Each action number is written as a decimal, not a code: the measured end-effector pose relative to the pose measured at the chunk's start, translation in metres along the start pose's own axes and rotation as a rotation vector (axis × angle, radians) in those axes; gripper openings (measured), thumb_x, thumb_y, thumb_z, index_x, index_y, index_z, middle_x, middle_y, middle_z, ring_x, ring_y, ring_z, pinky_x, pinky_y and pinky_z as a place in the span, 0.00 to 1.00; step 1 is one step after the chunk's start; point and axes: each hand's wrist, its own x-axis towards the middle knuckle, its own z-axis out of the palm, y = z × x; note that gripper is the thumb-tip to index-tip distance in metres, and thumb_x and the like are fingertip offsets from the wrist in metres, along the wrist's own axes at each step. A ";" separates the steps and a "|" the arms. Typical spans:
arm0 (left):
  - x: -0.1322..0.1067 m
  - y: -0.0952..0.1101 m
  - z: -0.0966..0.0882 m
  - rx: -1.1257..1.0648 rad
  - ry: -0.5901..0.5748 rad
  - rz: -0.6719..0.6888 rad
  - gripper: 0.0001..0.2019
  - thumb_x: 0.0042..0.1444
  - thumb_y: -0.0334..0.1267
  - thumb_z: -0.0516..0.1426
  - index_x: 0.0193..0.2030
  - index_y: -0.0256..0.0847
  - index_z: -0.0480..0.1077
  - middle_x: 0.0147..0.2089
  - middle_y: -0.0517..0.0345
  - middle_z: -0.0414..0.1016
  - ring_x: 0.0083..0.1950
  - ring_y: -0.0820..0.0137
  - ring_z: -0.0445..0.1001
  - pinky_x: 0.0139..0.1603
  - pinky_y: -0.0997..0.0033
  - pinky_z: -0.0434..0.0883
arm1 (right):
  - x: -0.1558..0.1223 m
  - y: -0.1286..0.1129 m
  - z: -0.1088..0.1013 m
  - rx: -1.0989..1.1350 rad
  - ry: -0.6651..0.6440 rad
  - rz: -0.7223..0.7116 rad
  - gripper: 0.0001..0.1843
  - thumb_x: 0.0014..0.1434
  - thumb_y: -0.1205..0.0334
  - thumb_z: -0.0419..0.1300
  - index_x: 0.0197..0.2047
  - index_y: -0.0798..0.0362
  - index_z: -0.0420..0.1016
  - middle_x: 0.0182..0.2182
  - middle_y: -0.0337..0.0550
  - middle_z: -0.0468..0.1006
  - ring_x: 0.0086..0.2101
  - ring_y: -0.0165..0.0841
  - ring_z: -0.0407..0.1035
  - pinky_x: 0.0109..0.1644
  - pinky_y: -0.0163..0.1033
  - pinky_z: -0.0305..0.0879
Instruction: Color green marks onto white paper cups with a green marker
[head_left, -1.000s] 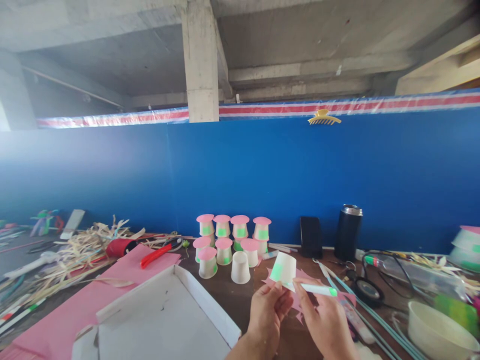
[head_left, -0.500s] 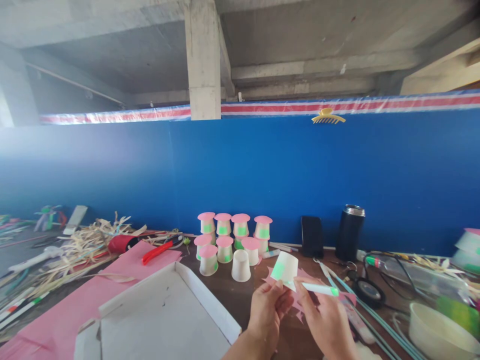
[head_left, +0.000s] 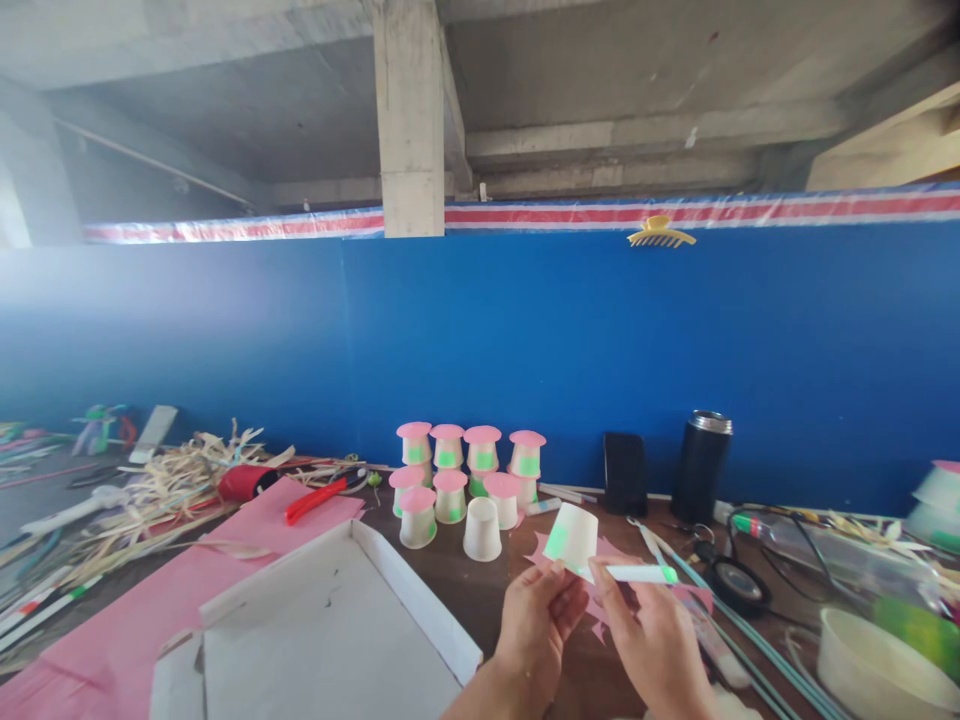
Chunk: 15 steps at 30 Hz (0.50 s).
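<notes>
My left hand (head_left: pixel 536 620) grips a white paper cup (head_left: pixel 576 535) by its lower edge, bottom end up and slightly tilted. A bright green patch colours the cup's left side. Between the thumb and fingers of my right hand (head_left: pixel 649 635) is a white marker (head_left: pixel 637 574) with a green end pointing right; its tip is hidden close to the cup's rim. Just left of my hands, a plain white cup (head_left: pixel 482 530) stands upside down on the brown table. Beyond it are several upturned cups with green patches, topped by pink paper discs (head_left: pixel 418 501), some of them stacked.
Pink paper scraps (head_left: pixel 540 545) lie under the held cup. At left are a white box lid (head_left: pixel 330 620), pink paper (head_left: pixel 127 620), red-handled scissors (head_left: pixel 322 498) and paper strips (head_left: pixel 202 480). To the right stand a phone (head_left: pixel 625 475), a black flask (head_left: pixel 701 470) and a bowl (head_left: pixel 862 660).
Both hands keep nearly the same hold on the cup and marker. The view has shifted very slightly; nothing else visibly moved.
</notes>
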 end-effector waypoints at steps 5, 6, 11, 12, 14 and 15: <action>-0.001 0.000 0.000 -0.015 0.005 -0.008 0.07 0.47 0.32 0.63 0.30 0.31 0.71 0.29 0.51 0.76 0.30 0.72 0.75 0.40 0.72 0.73 | 0.001 -0.002 -0.003 -0.009 0.016 0.021 0.19 0.60 0.49 0.50 0.36 0.52 0.77 0.33 0.47 0.81 0.35 0.38 0.76 0.38 0.38 0.72; -0.001 0.000 0.001 -0.014 0.011 -0.010 0.07 0.47 0.32 0.63 0.30 0.31 0.70 0.29 0.51 0.76 0.30 0.72 0.75 0.40 0.72 0.73 | 0.001 -0.002 -0.003 -0.008 0.011 0.024 0.19 0.60 0.49 0.51 0.36 0.52 0.77 0.32 0.46 0.81 0.35 0.38 0.76 0.38 0.38 0.72; -0.001 0.001 0.002 -0.023 0.038 -0.021 0.06 0.47 0.31 0.62 0.30 0.31 0.70 0.29 0.51 0.76 0.30 0.72 0.75 0.39 0.71 0.73 | 0.001 -0.003 -0.003 -0.011 0.023 0.027 0.19 0.60 0.49 0.51 0.35 0.52 0.76 0.31 0.46 0.81 0.34 0.37 0.75 0.37 0.38 0.71; -0.001 0.002 0.002 -0.028 0.042 -0.020 0.06 0.47 0.31 0.62 0.30 0.31 0.70 0.28 0.52 0.76 0.30 0.72 0.75 0.39 0.71 0.73 | 0.002 -0.003 -0.003 -0.016 0.028 0.025 0.19 0.59 0.48 0.51 0.35 0.52 0.77 0.31 0.46 0.81 0.34 0.38 0.75 0.37 0.38 0.71; 0.000 0.002 0.001 -0.038 0.045 -0.024 0.06 0.46 0.31 0.62 0.29 0.31 0.70 0.28 0.52 0.76 0.30 0.72 0.75 0.39 0.71 0.73 | 0.002 -0.003 -0.003 -0.021 0.030 0.023 0.20 0.59 0.48 0.51 0.34 0.53 0.77 0.31 0.46 0.81 0.34 0.38 0.75 0.37 0.38 0.71; 0.000 0.001 0.001 -0.043 0.044 -0.026 0.06 0.46 0.31 0.62 0.30 0.31 0.70 0.28 0.52 0.76 0.30 0.72 0.76 0.39 0.71 0.74 | 0.002 -0.003 -0.003 -0.021 0.030 0.028 0.20 0.59 0.48 0.51 0.35 0.53 0.76 0.31 0.46 0.81 0.33 0.38 0.75 0.36 0.38 0.71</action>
